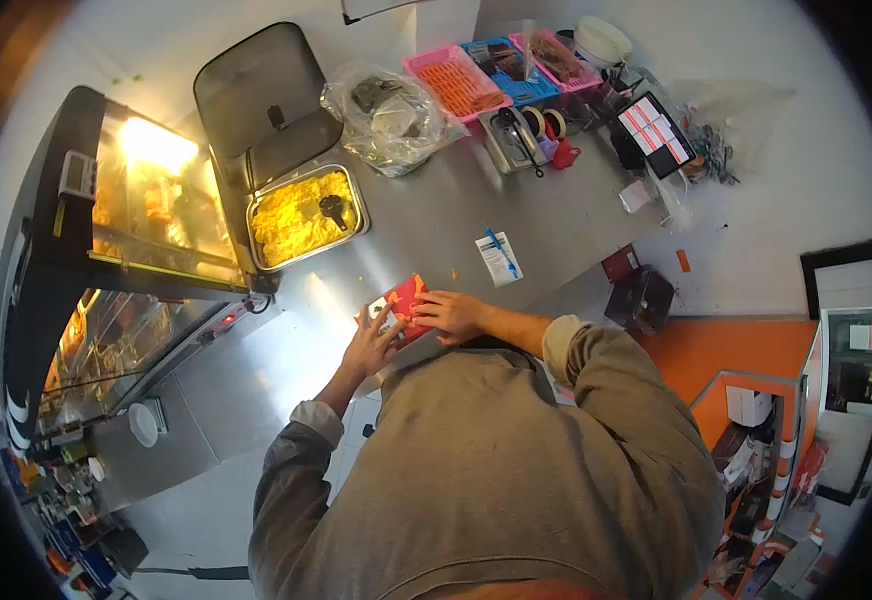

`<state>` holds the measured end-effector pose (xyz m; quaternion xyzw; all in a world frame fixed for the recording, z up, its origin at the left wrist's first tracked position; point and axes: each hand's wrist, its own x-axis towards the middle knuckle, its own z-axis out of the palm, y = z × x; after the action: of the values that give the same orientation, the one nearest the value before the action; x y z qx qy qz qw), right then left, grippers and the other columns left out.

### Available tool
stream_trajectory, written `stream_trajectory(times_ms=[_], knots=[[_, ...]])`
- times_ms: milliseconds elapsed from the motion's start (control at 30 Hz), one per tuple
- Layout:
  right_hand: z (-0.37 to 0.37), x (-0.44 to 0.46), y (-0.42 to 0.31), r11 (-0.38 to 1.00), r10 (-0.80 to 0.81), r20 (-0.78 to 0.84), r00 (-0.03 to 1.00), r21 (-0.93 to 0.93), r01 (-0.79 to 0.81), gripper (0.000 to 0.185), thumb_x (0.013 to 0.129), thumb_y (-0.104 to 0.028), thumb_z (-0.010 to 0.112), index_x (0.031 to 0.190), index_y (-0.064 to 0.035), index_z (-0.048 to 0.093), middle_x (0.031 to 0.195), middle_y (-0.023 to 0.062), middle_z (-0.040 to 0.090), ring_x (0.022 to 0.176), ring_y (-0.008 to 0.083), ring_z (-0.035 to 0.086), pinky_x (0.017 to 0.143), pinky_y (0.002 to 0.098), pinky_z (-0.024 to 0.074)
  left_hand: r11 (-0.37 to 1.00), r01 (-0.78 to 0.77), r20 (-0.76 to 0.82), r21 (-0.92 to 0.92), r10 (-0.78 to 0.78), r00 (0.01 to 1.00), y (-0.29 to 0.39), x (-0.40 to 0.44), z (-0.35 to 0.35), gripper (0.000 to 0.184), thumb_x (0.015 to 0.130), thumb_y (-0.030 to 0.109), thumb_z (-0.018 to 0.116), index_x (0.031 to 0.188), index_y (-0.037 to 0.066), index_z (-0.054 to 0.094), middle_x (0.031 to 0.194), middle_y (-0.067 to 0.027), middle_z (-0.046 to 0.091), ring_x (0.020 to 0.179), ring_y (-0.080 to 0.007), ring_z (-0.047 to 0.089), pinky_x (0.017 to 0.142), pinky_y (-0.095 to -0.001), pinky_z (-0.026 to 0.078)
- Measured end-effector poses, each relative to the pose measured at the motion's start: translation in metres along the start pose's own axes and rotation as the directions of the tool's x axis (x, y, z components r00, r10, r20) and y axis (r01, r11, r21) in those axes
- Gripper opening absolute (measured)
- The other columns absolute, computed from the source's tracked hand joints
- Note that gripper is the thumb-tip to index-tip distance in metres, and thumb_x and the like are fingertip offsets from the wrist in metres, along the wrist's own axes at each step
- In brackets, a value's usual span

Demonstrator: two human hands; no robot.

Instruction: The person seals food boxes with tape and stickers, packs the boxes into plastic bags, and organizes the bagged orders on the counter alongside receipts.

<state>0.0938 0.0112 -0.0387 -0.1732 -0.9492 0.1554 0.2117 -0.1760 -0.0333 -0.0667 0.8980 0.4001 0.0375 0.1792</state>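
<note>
Close to my body, at the front edge of the steel counter, is a small red and white cardboard food box (411,297) with orange patches. My left hand (368,345) grips its left side, fingers spread over the white part. From the right, my right hand (453,314) holds the box with its fingers bent over the red top. The hands cover much of the box, so I cannot tell whether it is folded or flat. Beyond it stands a steel pan of yellow food (301,215), with a black scoop (333,208) lying in the food.
A lit glass warming cabinet (156,200) stands at the left. A paper slip with a blue pen (498,258) lies right of the box. Along the back are a clear plastic bag (391,120), pink baskets (456,82), a blue basket (511,70) and a tablet (653,133).
</note>
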Motion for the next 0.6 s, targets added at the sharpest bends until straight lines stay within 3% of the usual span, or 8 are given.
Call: stream_trajectory(times_ms=[67, 167, 300, 367, 433, 467, 567, 600], knots=[[0.022, -0.008, 0.015, 0.998, -0.033, -0.005, 0.999, -0.059, 0.033, 0.031, 0.083, -0.019, 0.059, 0.108, -0.0031, 0.065, 0.118, 0.0119, 0.062, 0.116, 0.0289, 0.057, 0.101, 0.0419, 0.0448, 1.000, -0.002, -0.009, -0.016, 0.002, 1.000, 0.001, 0.000, -0.002, 0.066, 0.075, 0.023, 0.065, 0.138, 0.023, 0.045, 0.152, -0.0154, 0.024, 0.133, -0.0561, 0.017, 0.107, -0.0620, 0.032], [0.022, -0.014, 0.030, 0.983, -0.119, 0.031, 0.992, -0.139, 0.122, 0.030, 0.084, -0.016, 0.060, 0.110, -0.0029, 0.065, 0.120, 0.0106, 0.062, 0.118, 0.0284, 0.056, 0.101, 0.0403, 0.0460, 0.998, 0.027, -0.018, -0.060, -0.028, 0.999, 0.003, 0.006, -0.009, 0.065, 0.073, 0.021, 0.067, 0.136, 0.023, 0.049, 0.150, -0.0155, 0.028, 0.128, -0.0556, 0.024, 0.104, -0.0610, 0.035], [0.021, -0.017, 0.034, 0.996, -0.077, 0.025, 0.997, -0.045, 0.078, 0.025, 0.086, -0.015, 0.057, 0.108, -0.0032, 0.065, 0.119, 0.0109, 0.063, 0.119, 0.0264, 0.056, 0.100, 0.0385, 0.0475, 0.998, 0.051, -0.031, -0.039, -0.053, 0.998, 0.002, 0.006, -0.004, 0.066, 0.073, 0.021, 0.066, 0.136, 0.024, 0.049, 0.149, -0.0147, 0.029, 0.130, -0.0531, 0.024, 0.104, -0.0635, 0.031], [0.041, -0.033, 0.042, 0.990, -0.133, -0.045, 0.990, -0.050, 0.131, 0.023, 0.088, -0.016, 0.056, 0.105, -0.0036, 0.066, 0.117, 0.0108, 0.064, 0.118, 0.0253, 0.057, 0.099, 0.0379, 0.0483, 0.997, 0.072, -0.023, -0.022, -0.073, 0.997, 0.006, 0.002, 0.002, 0.064, 0.075, 0.031, 0.070, 0.136, 0.027, 0.049, 0.151, -0.0127, 0.025, 0.131, -0.0525, 0.023, 0.104, -0.0645, 0.030], [0.055, -0.043, 0.040, 0.998, -0.042, -0.072, 0.997, 0.047, 0.045, 0.021, 0.088, -0.017, 0.058, 0.101, -0.0040, 0.066, 0.118, 0.0116, 0.063, 0.120, 0.0258, 0.055, 0.099, 0.0388, 0.0475, 0.990, 0.126, -0.030, 0.060, -0.125, 0.992, 0.024, 0.008, -0.008, 0.066, 0.074, 0.035, 0.074, 0.135, 0.030, 0.049, 0.153, -0.0111, 0.022, 0.133, -0.0523, 0.020, 0.105, -0.0626, 0.030], [0.057, -0.047, 0.042, 0.996, 0.002, -0.082, 0.997, 0.091, 0.005, 0.020, 0.088, -0.018, 0.058, 0.100, -0.0043, 0.066, 0.118, 0.0120, 0.062, 0.121, 0.0260, 0.054, 0.099, 0.0392, 0.0470, 0.965, 0.239, 0.110, 0.105, -0.250, 0.962, 0.037, 0.012, -0.021, 0.068, 0.070, 0.043, 0.078, 0.131, 0.030, 0.052, 0.152, -0.0155, 0.018, 0.132, -0.0521, 0.021, 0.107, -0.0605, 0.027], [0.004, -0.037, 0.026, 0.996, 0.050, -0.134, 0.990, -0.072, -0.060, 0.020, 0.086, -0.020, 0.063, 0.098, -0.0036, 0.065, 0.118, 0.0138, 0.060, 0.120, 0.0281, 0.052, 0.099, 0.0406, 0.0432, 0.977, 0.214, -0.098, 0.003, -0.212, 0.972, 0.037, 0.023, -0.012, 0.064, 0.067, 0.043, 0.080, 0.125, 0.030, 0.057, 0.150, -0.0228, 0.022, 0.129, -0.0519, 0.026, 0.102, -0.0621, 0.031], [0.000, -0.047, 0.035, 0.978, 0.205, -0.240, 0.949, 0.006, -0.210, 0.018, 0.087, -0.021, 0.061, 0.093, -0.0041, 0.065, 0.114, 0.0147, 0.060, 0.115, 0.0295, 0.053, 0.097, 0.0419, 0.0428, 0.947, 0.263, -0.116, -0.185, -0.287, 0.951, 0.032, 0.027, 0.001, 0.065, 0.061, 0.032, 0.084, 0.120, 0.024, 0.059, 0.146, -0.0280, 0.024, 0.125, -0.0503, 0.030, 0.101, -0.0598, 0.032]])
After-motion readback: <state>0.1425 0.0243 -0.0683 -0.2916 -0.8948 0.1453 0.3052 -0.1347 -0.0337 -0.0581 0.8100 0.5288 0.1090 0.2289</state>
